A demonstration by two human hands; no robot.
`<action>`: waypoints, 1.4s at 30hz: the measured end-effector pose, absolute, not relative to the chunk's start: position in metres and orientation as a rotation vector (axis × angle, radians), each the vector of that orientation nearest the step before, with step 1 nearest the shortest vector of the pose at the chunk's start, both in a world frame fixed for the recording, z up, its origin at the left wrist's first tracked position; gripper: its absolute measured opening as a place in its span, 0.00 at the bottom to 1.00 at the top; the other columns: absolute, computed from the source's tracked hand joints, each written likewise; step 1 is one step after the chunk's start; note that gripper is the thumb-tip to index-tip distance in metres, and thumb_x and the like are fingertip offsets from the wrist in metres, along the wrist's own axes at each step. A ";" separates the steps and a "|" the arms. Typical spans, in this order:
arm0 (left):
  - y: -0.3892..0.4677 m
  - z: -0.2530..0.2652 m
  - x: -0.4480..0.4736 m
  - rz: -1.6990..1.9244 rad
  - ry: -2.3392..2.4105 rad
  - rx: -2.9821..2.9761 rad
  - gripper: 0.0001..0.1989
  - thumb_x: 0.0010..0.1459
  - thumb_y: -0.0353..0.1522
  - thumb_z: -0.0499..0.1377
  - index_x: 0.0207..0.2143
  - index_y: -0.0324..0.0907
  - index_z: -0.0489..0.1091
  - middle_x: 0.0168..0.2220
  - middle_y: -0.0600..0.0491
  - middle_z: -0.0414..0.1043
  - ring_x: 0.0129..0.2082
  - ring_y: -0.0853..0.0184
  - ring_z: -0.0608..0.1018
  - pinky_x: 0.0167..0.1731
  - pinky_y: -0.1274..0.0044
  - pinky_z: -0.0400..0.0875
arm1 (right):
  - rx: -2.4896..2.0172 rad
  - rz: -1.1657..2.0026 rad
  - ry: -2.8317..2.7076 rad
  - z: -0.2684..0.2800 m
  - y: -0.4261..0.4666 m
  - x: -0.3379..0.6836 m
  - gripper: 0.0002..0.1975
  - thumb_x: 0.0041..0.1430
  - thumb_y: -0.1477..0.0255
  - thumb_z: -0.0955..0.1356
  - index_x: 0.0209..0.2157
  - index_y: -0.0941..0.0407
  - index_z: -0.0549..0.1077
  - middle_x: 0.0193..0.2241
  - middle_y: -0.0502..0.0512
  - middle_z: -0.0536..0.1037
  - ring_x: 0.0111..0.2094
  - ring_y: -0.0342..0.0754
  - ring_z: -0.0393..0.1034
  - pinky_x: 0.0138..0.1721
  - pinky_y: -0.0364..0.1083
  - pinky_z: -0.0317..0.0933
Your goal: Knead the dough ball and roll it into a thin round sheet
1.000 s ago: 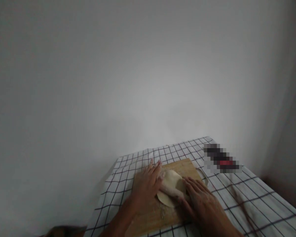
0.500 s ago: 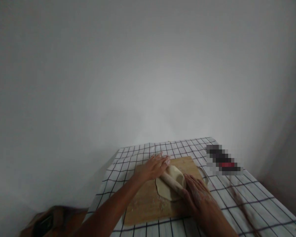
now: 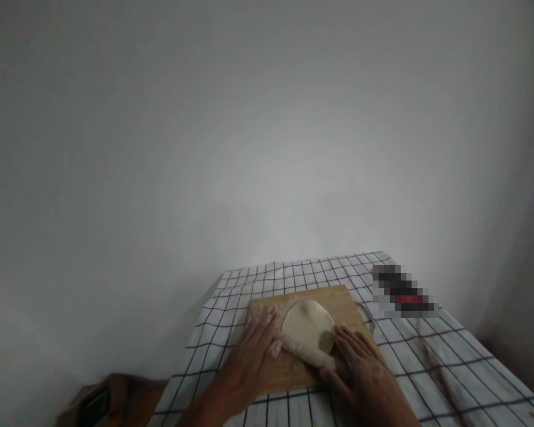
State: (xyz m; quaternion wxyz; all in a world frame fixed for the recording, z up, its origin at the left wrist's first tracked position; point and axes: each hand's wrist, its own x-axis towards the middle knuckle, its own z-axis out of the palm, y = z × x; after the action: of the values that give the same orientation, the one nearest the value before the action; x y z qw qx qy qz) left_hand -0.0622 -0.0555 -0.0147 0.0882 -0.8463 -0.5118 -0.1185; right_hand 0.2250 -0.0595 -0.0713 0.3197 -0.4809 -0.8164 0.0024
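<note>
A round, flat sheet of pale dough [image 3: 309,323] lies on a wooden board [image 3: 333,296]. Across its near edge rests a light, floury rolling pin [image 3: 307,352], slanting down to the right. My left hand [image 3: 251,350] has the pin's left end between thumb and fingers, with flour on the fingertips. At the other end, my right hand [image 3: 360,367] is on the pin in the same way, its fingers stretched forward beside the dough's right edge. Both palms hide the pin's ends.
A black-and-white checked cloth [image 3: 431,344] covers the table under the board. Beside the board's right edge lies a pale loop [image 3: 368,314]. A pixelated dark and red item [image 3: 404,292] is at the right. A plain wall [image 3: 267,148] rises behind; brown items [image 3: 115,397] sit low at left.
Both hands have drawn the rolling pin back toward me, from the middle of the dough to its near edge. The left hand moved most, down and left, uncovering more dough.
</note>
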 end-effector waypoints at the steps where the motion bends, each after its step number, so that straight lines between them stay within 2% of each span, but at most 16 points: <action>1: -0.046 -0.014 -0.058 -0.333 -1.488 -2.515 0.28 0.72 0.36 0.45 0.71 0.47 0.42 0.71 0.51 0.47 0.71 0.56 0.47 0.66 0.57 0.57 | -1.260 0.001 -2.134 -0.071 -0.058 0.226 0.28 0.66 0.54 0.65 0.60 0.57 0.68 0.59 0.62 0.72 0.61 0.60 0.66 0.62 0.62 0.62; 5: 0.011 -0.014 -0.031 -0.247 -1.374 -2.505 0.25 0.72 0.36 0.44 0.69 0.43 0.53 0.69 0.49 0.56 0.70 0.53 0.53 0.65 0.55 0.56 | -1.287 0.023 -2.082 -0.059 -0.047 0.232 0.22 0.69 0.56 0.62 0.56 0.54 0.70 0.55 0.59 0.76 0.58 0.57 0.70 0.60 0.60 0.63; 8: 0.055 -0.016 -0.010 -0.256 -1.367 -2.501 0.23 0.72 0.36 0.43 0.66 0.45 0.59 0.66 0.49 0.62 0.68 0.53 0.58 0.65 0.54 0.57 | -1.421 0.029 -2.041 -0.041 -0.025 0.241 0.16 0.71 0.60 0.60 0.51 0.50 0.72 0.50 0.56 0.80 0.47 0.54 0.77 0.46 0.52 0.73; 10: 0.075 -0.019 -0.002 -0.274 -1.383 -2.496 0.22 0.72 0.35 0.44 0.65 0.46 0.61 0.64 0.49 0.64 0.67 0.52 0.62 0.63 0.53 0.60 | -1.524 -0.009 -2.023 -0.029 -0.003 0.246 0.17 0.72 0.62 0.57 0.48 0.51 0.74 0.46 0.56 0.81 0.40 0.52 0.79 0.36 0.47 0.73; 12: 0.084 -0.023 0.000 -0.286 -1.388 -2.491 0.22 0.71 0.35 0.45 0.65 0.46 0.61 0.64 0.48 0.66 0.66 0.52 0.64 0.61 0.54 0.62 | -1.528 -0.050 -2.069 -0.021 0.022 0.251 0.19 0.73 0.63 0.55 0.45 0.53 0.75 0.42 0.58 0.82 0.38 0.53 0.80 0.34 0.47 0.73; 16: 0.073 -0.032 -0.005 -0.318 -1.404 -2.452 0.22 0.70 0.35 0.47 0.64 0.45 0.63 0.65 0.46 0.63 0.66 0.52 0.63 0.62 0.55 0.61 | -1.324 -0.027 -2.265 -0.020 0.062 0.257 0.20 0.73 0.66 0.56 0.45 0.54 0.77 0.47 0.59 0.81 0.49 0.53 0.76 0.49 0.49 0.71; 20: 0.045 -0.035 0.000 -0.389 -1.485 -2.356 0.25 0.71 0.39 0.46 0.65 0.36 0.59 0.65 0.38 0.62 0.66 0.49 0.63 0.62 0.52 0.59 | -1.195 -0.002 -2.339 -0.028 0.070 0.261 0.20 0.72 0.67 0.56 0.51 0.58 0.76 0.54 0.63 0.77 0.61 0.55 0.66 0.61 0.56 0.62; 23: 0.025 -0.032 0.007 -0.441 -1.487 -2.304 0.26 0.70 0.39 0.47 0.65 0.33 0.59 0.64 0.36 0.63 0.65 0.50 0.64 0.62 0.54 0.61 | -1.149 -0.007 -2.349 -0.032 0.056 0.265 0.21 0.72 0.69 0.56 0.54 0.59 0.74 0.55 0.63 0.76 0.62 0.56 0.64 0.63 0.58 0.60; 28: -0.014 -0.019 0.007 -0.481 -1.365 -2.385 0.27 0.71 0.39 0.47 0.67 0.35 0.55 0.67 0.40 0.58 0.67 0.54 0.62 0.63 0.59 0.61 | -1.104 -0.034 -2.291 -0.034 0.001 0.269 0.19 0.72 0.69 0.57 0.56 0.58 0.72 0.58 0.61 0.74 0.63 0.55 0.64 0.62 0.58 0.63; 32: -0.054 -0.010 -0.003 -0.446 -1.276 -2.456 0.29 0.70 0.39 0.47 0.70 0.40 0.49 0.70 0.47 0.50 0.69 0.56 0.58 0.66 0.60 0.58 | -1.174 -0.041 -2.277 -0.045 -0.050 0.269 0.24 0.71 0.70 0.59 0.66 0.54 0.60 0.63 0.59 0.67 0.65 0.55 0.60 0.62 0.59 0.62; 35: -0.069 -0.008 -0.007 -0.434 -1.249 -2.476 0.30 0.70 0.37 0.47 0.71 0.42 0.45 0.71 0.49 0.48 0.69 0.57 0.56 0.66 0.61 0.56 | -1.214 -0.077 -2.310 -0.051 -0.061 0.270 0.29 0.71 0.66 0.60 0.70 0.53 0.52 0.67 0.58 0.61 0.67 0.56 0.54 0.65 0.62 0.56; 37: -0.066 -0.009 -0.007 -0.421 -1.259 -2.489 0.29 0.70 0.38 0.47 0.71 0.41 0.47 0.71 0.49 0.50 0.69 0.58 0.58 0.66 0.62 0.57 | -1.222 -0.086 -2.327 -0.048 -0.050 0.270 0.28 0.71 0.65 0.60 0.69 0.52 0.54 0.67 0.57 0.62 0.68 0.57 0.54 0.66 0.64 0.52; 40: -0.046 -0.011 -0.002 -0.421 -1.307 -2.485 0.28 0.71 0.39 0.46 0.69 0.39 0.52 0.69 0.46 0.54 0.68 0.57 0.61 0.65 0.61 0.60 | -1.251 -0.073 -2.348 -0.035 -0.010 0.266 0.21 0.72 0.65 0.59 0.62 0.51 0.66 0.64 0.56 0.67 0.67 0.57 0.55 0.66 0.65 0.50; 42: -0.026 -0.013 0.000 -0.445 -1.345 -2.454 0.27 0.71 0.40 0.46 0.67 0.38 0.54 0.68 0.43 0.57 0.67 0.55 0.62 0.64 0.58 0.60 | -1.278 -0.050 -2.385 -0.026 0.024 0.260 0.19 0.72 0.66 0.58 0.58 0.51 0.70 0.62 0.56 0.70 0.66 0.57 0.56 0.65 0.66 0.50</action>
State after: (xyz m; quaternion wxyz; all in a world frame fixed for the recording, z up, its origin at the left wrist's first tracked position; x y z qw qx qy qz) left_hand 0.0000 -0.0264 -0.0129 0.1531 -0.8558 -0.4691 -0.1552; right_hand 0.2602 0.0235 -0.0256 0.2160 -0.4612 -0.8604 -0.0179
